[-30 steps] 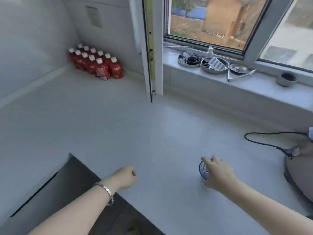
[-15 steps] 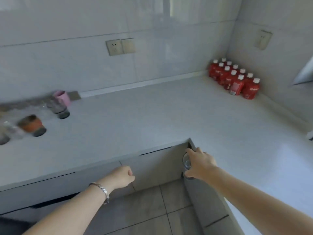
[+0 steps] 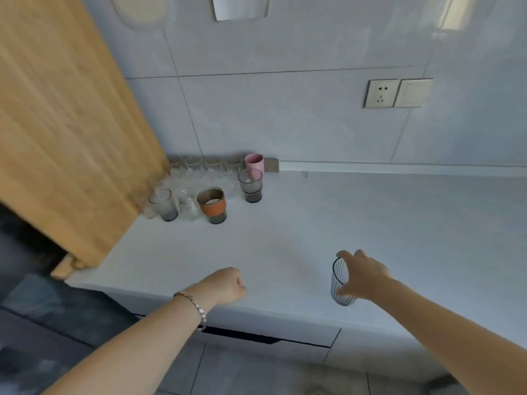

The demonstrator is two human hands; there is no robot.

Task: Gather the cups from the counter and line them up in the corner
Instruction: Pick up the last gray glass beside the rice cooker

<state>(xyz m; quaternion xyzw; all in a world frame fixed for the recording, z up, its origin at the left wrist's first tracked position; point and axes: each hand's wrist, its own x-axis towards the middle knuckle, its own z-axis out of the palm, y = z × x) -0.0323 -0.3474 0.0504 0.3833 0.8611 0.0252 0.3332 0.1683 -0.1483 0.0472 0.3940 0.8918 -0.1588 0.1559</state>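
Observation:
My right hand (image 3: 363,276) grips a clear ribbed glass (image 3: 339,282) from the side, held above the near part of the white counter (image 3: 356,223). My left hand (image 3: 228,285) is a closed fist with nothing in it, hovering over the counter's front edge. In the far left corner stand several cups: a pink cup (image 3: 254,163) by the wall, a smoky grey glass (image 3: 250,185) in front of it, an orange-banded glass (image 3: 212,205), a frosted grey glass (image 3: 164,204), and several clear glasses (image 3: 199,178) between them.
A wooden panel (image 3: 65,124) rises on the left, right beside the cups. A wall socket and switch (image 3: 397,93) sit on the tiled wall above the counter. Below the counter's front edge are cabinet drawers (image 3: 271,332) and a tiled floor.
My view has swung left from the window side to the corner with the cups. My right hand carried the ribbed glass along, from the counter near the window to here. The left fist kept its pose.

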